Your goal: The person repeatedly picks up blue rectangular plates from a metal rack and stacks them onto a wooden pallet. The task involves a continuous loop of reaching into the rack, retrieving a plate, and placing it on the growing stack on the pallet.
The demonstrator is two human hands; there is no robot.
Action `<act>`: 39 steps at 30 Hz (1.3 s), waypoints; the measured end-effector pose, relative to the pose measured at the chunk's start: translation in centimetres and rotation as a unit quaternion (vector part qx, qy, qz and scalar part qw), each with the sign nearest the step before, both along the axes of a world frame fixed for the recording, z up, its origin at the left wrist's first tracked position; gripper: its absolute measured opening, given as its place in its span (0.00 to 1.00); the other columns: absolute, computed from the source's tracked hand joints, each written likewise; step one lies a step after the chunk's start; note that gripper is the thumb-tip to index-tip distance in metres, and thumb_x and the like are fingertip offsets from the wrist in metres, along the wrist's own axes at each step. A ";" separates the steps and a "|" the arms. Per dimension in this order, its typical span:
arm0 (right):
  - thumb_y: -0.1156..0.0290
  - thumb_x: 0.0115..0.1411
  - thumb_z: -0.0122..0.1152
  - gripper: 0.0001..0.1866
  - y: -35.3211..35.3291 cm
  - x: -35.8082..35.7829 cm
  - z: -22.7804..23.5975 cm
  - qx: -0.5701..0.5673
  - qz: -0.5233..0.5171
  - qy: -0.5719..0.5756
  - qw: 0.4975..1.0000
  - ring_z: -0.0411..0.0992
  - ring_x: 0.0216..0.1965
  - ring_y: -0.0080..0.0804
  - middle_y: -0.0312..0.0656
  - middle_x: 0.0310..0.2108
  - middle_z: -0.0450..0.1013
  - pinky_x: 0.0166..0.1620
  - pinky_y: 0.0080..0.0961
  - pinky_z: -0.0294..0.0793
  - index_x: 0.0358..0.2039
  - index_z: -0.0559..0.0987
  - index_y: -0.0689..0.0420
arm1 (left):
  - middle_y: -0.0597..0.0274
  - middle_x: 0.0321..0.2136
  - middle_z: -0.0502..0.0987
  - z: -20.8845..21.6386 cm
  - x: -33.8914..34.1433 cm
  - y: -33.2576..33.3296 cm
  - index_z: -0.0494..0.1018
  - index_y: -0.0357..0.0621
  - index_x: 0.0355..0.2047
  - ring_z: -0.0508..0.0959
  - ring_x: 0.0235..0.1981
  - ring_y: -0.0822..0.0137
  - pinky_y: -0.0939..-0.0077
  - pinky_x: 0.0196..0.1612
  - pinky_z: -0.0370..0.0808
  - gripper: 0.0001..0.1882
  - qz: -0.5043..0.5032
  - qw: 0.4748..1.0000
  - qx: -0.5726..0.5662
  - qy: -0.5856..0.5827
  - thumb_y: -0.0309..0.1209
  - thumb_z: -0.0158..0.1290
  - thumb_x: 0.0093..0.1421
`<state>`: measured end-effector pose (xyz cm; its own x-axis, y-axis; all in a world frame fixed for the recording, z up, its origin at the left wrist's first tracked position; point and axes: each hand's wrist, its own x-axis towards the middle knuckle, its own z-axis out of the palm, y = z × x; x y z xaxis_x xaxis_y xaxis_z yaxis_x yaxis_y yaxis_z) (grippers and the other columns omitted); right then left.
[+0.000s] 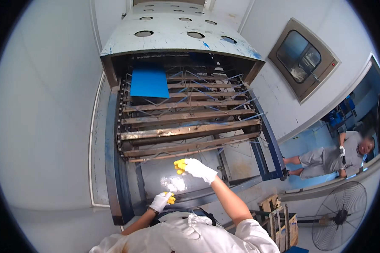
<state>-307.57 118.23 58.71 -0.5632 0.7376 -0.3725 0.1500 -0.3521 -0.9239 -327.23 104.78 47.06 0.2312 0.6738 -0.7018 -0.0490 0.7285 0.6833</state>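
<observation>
My right hand [196, 170], in a white glove with yellow fingertips, hovers just in front of the conveyor's nearest slat. Its fingers are loosely bent and apart, with nothing visible in them. Lower and to the left is my left hand [161, 202], gloved the same way, close to my body. Its fingers are half curled, and I see nothing held. Ahead of both lies a slatted chain conveyor [190, 129] with thin bent wire racks. A flat blue panel [149, 83] rests on the racks at the far left, near the mouth of a white hood [173, 44].
Dark blue frame rails [274, 154] border the conveyor. A standing fan [341, 217] and a wooden crate [287, 234] are at the lower right. Beyond a doorway at right, a person [331, 158] holds a dark object. A windowed hatch [299, 57] is in the right wall.
</observation>
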 end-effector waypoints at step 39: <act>0.60 0.56 0.50 0.13 -2.3 -4.9 -1.2 -0.122 -0.291 0.407 0.857 0.72 0.27 0.26 0.41 0.27 0.72 0.27 0.17 0.71 0.30 0.70 0.59 | 0.45 0.41 0.68 16.5 -0.9 37.3 0.62 0.39 0.47 0.68 0.44 0.50 0.63 0.46 0.64 0.29 -0.313 0.578 0.418 0.627 0.51 0.36 0.56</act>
